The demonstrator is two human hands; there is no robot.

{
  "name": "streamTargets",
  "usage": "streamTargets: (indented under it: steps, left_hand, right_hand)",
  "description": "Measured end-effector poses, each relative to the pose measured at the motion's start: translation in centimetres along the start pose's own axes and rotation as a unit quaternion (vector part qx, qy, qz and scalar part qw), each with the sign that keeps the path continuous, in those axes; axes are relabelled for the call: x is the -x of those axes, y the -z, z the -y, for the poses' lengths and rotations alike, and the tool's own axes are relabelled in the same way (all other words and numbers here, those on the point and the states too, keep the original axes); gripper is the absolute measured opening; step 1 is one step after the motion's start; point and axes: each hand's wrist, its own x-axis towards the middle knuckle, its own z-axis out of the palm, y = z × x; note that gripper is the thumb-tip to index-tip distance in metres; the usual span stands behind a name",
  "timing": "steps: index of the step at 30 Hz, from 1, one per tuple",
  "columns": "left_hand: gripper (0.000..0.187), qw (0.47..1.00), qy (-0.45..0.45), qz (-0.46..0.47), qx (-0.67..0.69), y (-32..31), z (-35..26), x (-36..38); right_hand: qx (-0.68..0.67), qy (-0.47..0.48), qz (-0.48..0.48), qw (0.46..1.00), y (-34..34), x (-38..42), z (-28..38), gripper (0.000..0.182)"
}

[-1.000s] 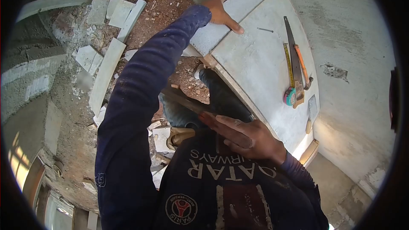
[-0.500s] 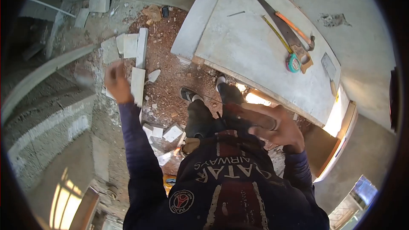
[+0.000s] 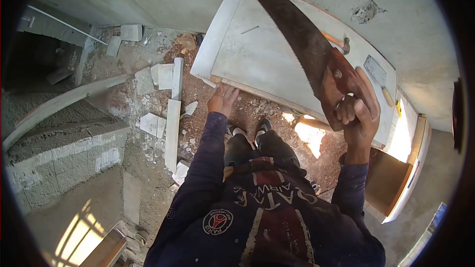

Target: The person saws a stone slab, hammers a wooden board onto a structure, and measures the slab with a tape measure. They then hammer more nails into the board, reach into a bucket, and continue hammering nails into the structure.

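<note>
My right hand (image 3: pixel 361 113) is closed around the wooden handle of a handsaw (image 3: pixel 297 34), held up over the white tabletop (image 3: pixel 242 54). The toothed edge of the blade faces left, and its tip reaches the top of the view. My left hand (image 3: pixel 222 101) is open with fingers extended, right at the table's near left edge, holding nothing. On the table behind the blade lies a hammer (image 3: pixel 336 42) with an orange handle, partly covered by the saw. A flat trowel (image 3: pixel 375 69) with a wooden handle lies farther right.
A thin nail-like piece (image 3: pixel 250 29) lies on the tabletop. Left of the table, pale boards (image 3: pixel 173 133) and broken slabs (image 3: pixel 152 124) lie on rubble-strewn ground. A plastered wall (image 3: pixel 415 44) stands behind the table. An open wooden compartment (image 3: pixel 386 178) is at right.
My right hand has taken the handsaw off the table and lifted it. My left hand has moved right, from above the boards to the table edge. The tape measure no longer shows.
</note>
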Motion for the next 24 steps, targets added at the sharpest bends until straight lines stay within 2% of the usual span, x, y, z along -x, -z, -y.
streamTargets:
  steps: [1,4,8,11,15,16,17,18,19,20,21,22,23,24]
  left_hand:
    - [0.051,0.997,-0.031,-0.021,0.06,-0.4,0.3,-0.5]
    - [0.05,0.995,-0.075,-0.045,0.053,-0.3,0.8,-1.6]
    - [0.049,0.986,-0.13,-0.093,0.047,-0.9,1.9,-2.2]
    - [0.058,0.983,-0.164,-0.086,0.016,-1.5,2.4,-2.5]
    - [0.05,0.974,-0.187,-0.128,0.023,-1.4,2.5,-3.2]
    - [0.046,0.973,-0.19,-0.13,0.025,-1.4,2.4,-3.2]
    - [0.046,0.974,-0.189,-0.126,0.025,-1.2,2.4,-3.1]
    - [0.048,0.977,-0.188,-0.103,0.011,-1.0,2.2,-2.7]
    - [0.051,0.979,-0.188,-0.082,-0.003,-0.5,1.9,-2.3]
    - [0.042,0.981,-0.184,-0.065,-0.014,0.8,1.8,-2.7]
    - [0.042,0.98,-0.187,-0.063,-0.012,1.3,1.6,-2.2]
    - [0.035,0.975,-0.194,-0.083,-0.073,1.8,1.7,-1.5]
    - [0.028,0.965,-0.201,-0.104,-0.133,2.4,1.8,-0.8]
    - [0.028,0.965,-0.203,-0.107,-0.128,3.4,2.0,-0.1]
  right_hand:
    - [-0.006,0.006,0.004,1.0,1.2,0.4,0.1,0.088]
    - [-0.003,0.012,-0.054,0.998,5.6,2.2,-0.4,0.087]
    - [0.017,0.029,-0.078,0.996,9.8,3.3,-0.6,0.089]
    - [0.035,0.04,-0.118,0.992,10.7,3.3,-0.1,0.089]
    - [0.077,0.08,-0.099,0.989,13.3,2.4,-0.9,0.084]
    - [0.243,0.193,-0.105,0.945,13.6,1.7,-1.3,0.078]
    - [0.4,0.296,-0.11,0.861,14.0,1.4,-1.4,0.073]
    - [0.338,0.157,-0.094,0.923,13.1,2.5,-0.8,0.059]
    - [0.338,0.16,-0.095,0.923,13.2,2.5,-1.0,0.059]
    - [0.372,0.136,-0.097,0.913,13.3,2.3,-1.7,0.056]
    - [0.405,0.113,-0.097,0.902,13.3,2.1,-2.1,0.054]
    - [0.413,0.071,-0.098,0.903,13.1,2.4,-2.2,0.053]
    - [0.413,0.076,-0.094,0.903,13.3,2.3,-2.8,0.053]
    - [0.464,0.113,-0.1,0.873,13.5,2.2,-3.8,0.053]
